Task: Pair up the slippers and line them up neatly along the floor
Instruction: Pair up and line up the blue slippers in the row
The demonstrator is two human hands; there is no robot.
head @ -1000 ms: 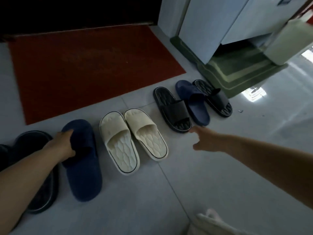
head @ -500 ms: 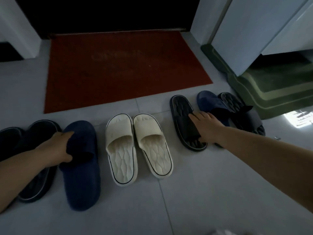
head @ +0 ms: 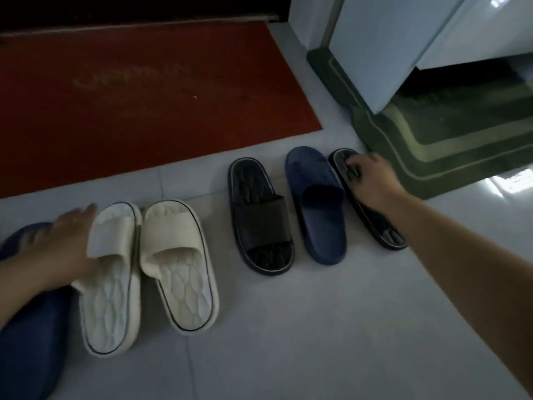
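Pairing step: right hand (head: 372,183) curled round black slipper (head: 385,232), navy slipper (head: 317,206) just beside it; left hand (head: 57,243) flat, fingers straight, over second navy slipper (head: 28,327). Next, probably swapping black and navy.

Rough-piled red doormat (head: 144,96), smooth glossy floor tiles (head: 288,342) around it, matt rubbery cream slippers (head: 184,295) with embossed footbeds below it, rightmost black slipper (head: 383,232) matt.

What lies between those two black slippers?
Head view: a navy blue rubber slipper lies between the left black slipper and the right black slipper, which the right hand grips.
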